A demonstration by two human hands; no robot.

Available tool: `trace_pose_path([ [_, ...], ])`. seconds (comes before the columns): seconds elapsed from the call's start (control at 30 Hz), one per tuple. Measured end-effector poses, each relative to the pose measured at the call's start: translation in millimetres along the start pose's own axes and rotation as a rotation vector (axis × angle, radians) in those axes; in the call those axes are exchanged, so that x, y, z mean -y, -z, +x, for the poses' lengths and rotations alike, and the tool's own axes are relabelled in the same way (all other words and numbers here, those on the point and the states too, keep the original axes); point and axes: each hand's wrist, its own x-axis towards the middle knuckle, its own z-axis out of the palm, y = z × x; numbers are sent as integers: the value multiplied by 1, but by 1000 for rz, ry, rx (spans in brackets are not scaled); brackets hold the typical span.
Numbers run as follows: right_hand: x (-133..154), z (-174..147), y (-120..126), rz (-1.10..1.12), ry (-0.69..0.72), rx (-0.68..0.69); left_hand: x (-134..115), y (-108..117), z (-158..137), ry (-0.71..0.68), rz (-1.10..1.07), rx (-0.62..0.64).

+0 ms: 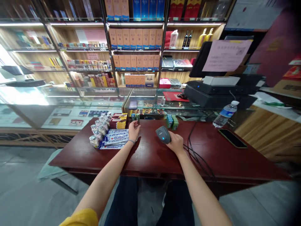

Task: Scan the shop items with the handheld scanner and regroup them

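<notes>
My right hand is wrapped around the handle of a dark grey barcode scanner with a lit blue light, held above the dark red table. My left hand is curled, its fingertips at a small green pack at the table's back edge; the fingers hide the pack's lower part. Just left of that hand lie yellow-and-maroon packets and a row of blue-and-white long packets. Several small capped bottles stand in rows beside them. Small green and blue packs stand behind the scanner.
The scanner's black cable runs across the table's right side. A water bottle and a phone are at the right. Behind the table stand a glass counter, a monitor and stocked shelves. A stool is at the left.
</notes>
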Motion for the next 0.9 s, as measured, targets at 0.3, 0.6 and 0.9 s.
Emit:
trace_pose_path([
  [0.3,3,-6,-13,13,-4,5,9,1,40,-66,93,12],
  [0.6,7,-4,-4,46,-19,-37,16,3,105,-120,728,261],
  [0.9,10,0,-3,61,-22,-57,0,-5,104,-157,1049,340],
])
